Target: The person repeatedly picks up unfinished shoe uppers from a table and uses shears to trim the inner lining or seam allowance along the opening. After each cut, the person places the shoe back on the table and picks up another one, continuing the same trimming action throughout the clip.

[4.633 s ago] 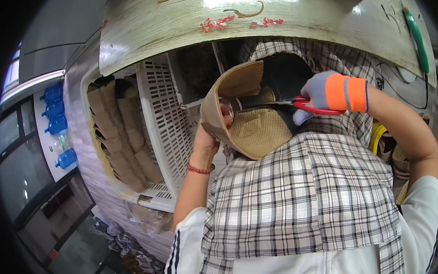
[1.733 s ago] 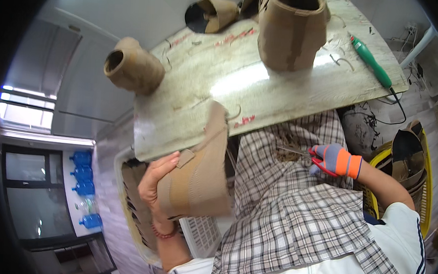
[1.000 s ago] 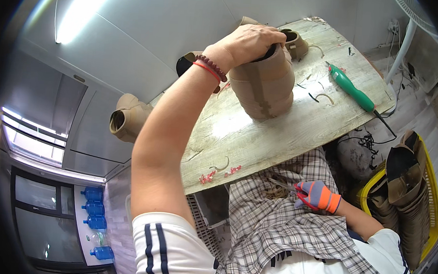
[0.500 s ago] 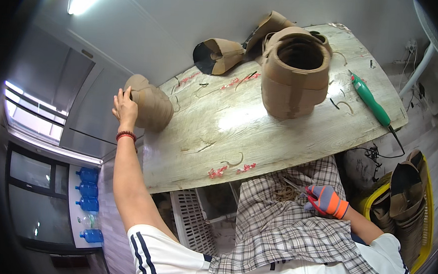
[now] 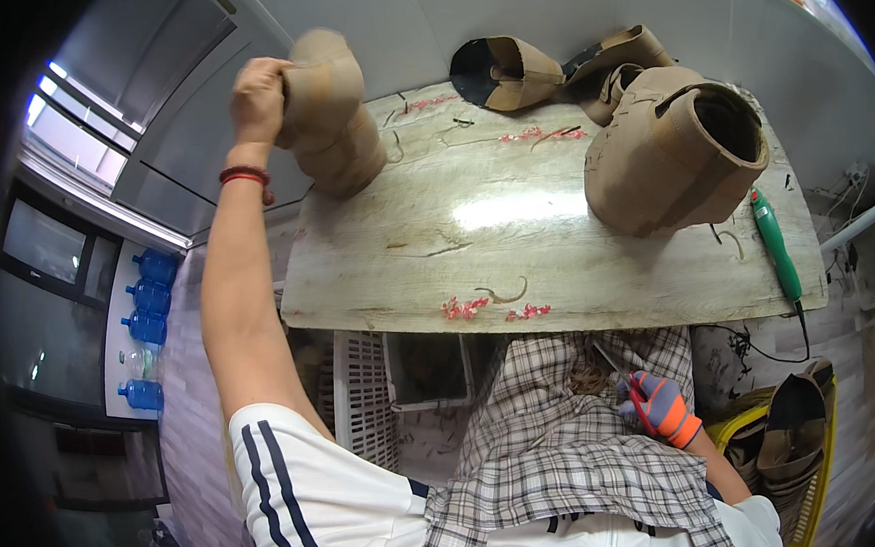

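At the table's far left, my left hand (image 5: 260, 102) has its fingers closed around the edge of a brown shoe upper (image 5: 324, 76). That piece tilts up at the top of a nested stack of brown uppers (image 5: 349, 158) standing on the table. Over my lap, my right hand (image 5: 671, 416), in a grey and orange glove, is closed on scissors (image 5: 637, 391) with red handles. The blades point away from me, beside a small heap of thread scraps (image 5: 587, 376) on my checked apron (image 5: 547, 441).
On the pale wooden table (image 5: 408, 272) stands a larger stack of brown uppers (image 5: 645, 156), right. Loose uppers (image 5: 510, 72) lie behind. A corded green hand tool (image 5: 780, 249) rests at the right edge. A yellow basket (image 5: 811, 517) holds more uppers; a white crate (image 5: 362, 399) sits below.
My left hand has closed from a spread grip and pulled the stack's top piece upward. The view has shifted, and the scissors stay in my right hand over the lap.
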Motion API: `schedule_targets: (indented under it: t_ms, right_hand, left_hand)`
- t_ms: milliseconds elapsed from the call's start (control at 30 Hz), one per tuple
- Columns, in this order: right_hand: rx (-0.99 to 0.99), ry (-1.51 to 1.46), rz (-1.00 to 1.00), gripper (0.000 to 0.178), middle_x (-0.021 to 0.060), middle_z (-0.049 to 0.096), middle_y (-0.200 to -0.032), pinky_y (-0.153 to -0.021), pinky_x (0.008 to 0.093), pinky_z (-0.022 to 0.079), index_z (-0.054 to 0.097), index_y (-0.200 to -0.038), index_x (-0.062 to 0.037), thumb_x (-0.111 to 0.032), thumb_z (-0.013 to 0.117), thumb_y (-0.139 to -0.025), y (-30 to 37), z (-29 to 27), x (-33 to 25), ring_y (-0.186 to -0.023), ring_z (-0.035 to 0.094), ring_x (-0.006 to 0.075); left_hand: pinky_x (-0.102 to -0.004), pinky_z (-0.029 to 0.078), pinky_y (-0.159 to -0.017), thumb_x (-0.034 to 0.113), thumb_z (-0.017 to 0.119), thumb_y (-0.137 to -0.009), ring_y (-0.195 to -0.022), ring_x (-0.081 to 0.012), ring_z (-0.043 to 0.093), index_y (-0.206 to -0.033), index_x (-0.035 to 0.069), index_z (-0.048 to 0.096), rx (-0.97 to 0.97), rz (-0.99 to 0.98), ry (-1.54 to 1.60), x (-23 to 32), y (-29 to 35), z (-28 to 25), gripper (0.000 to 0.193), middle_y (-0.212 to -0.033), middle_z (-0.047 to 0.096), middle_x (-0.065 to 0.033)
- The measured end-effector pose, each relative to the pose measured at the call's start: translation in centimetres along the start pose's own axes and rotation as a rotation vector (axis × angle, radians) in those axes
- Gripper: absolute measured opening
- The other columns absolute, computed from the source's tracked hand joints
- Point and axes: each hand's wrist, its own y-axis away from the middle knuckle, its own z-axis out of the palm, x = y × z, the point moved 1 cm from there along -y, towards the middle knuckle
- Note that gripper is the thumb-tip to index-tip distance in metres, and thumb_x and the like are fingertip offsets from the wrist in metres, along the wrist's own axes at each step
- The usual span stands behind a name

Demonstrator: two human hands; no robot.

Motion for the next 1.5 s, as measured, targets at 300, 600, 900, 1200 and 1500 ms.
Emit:
schedule_targets:
  t_ms: [300,600,900,1200,1500]
  right_hand:
    - [0.081,-0.088,-0.024,0.051,0.0138,0.064,-0.083,-0.072,0.0387,0.053,0.061,-0.113,-0.0002,-0.019,0.087,-0.073,0.6,-2.5,-5.1,-0.081,0.067,0.0308]
    - [0.216,0.629,-0.609,0.041,0.0120,0.064,-0.092,-0.082,0.0427,0.050,0.063,-0.103,-0.0078,-0.024,0.083,-0.071,-3.0,-4.0,-10.7,-0.091,0.062,0.0322]
    - [-0.017,0.888,-0.556,0.034,0.0089,0.063,-0.085,-0.078,0.0408,0.050,0.064,-0.097,-0.0124,-0.030,0.080,-0.074,-5.1,0.5,-9.6,-0.086,0.061,0.0289]
    - [0.008,1.007,-0.351,0.033,0.0101,0.070,-0.088,-0.073,0.0424,0.053,0.065,-0.102,-0.0120,-0.031,0.077,-0.077,-5.4,0.2,-5.6,-0.083,0.068,0.0302]
    - [0.071,1.017,-0.643,0.036,0.0089,0.067,-0.094,-0.085,0.0379,0.048,0.068,-0.103,-0.0099,-0.027,0.080,-0.074,-7.7,3.2,-11.2,-0.093,0.063,0.0274]
  left_hand:
    - [-0.0366,0.048,-0.105,0.012,0.055,-0.102,-0.122,-0.0243,0.058,-0.140,0.004,0.050,0.376,-0.687,1.352,6.2,10.8,-14.4,0.039,-0.134,0.059,-0.0132]
    - [-0.0385,0.050,-0.101,0.029,0.056,-0.104,-0.119,-0.0232,0.060,-0.137,0.002,0.051,-0.078,-1.581,1.799,33.0,36.4,-4.9,0.043,-0.132,0.061,-0.0113]
    - [-0.0369,0.045,-0.104,0.033,0.058,-0.101,-0.123,-0.0216,0.054,-0.141,0.003,0.045,-0.493,-1.222,1.147,38.0,44.8,-4.6,0.051,-0.136,0.056,-0.0115]
    - [-0.0368,0.048,-0.102,0.039,0.049,-0.106,-0.122,-0.0192,0.056,-0.143,0.006,0.045,-0.422,-1.596,1.333,38.9,40.6,-6.8,0.049,-0.137,0.055,-0.0092]
    - [-0.0384,0.048,-0.105,0.044,0.046,-0.106,-0.126,-0.0212,0.055,-0.145,0.008,0.043,-0.201,-1.776,1.764,37.8,38.8,-5.4,0.054,-0.139,0.056,-0.0090]
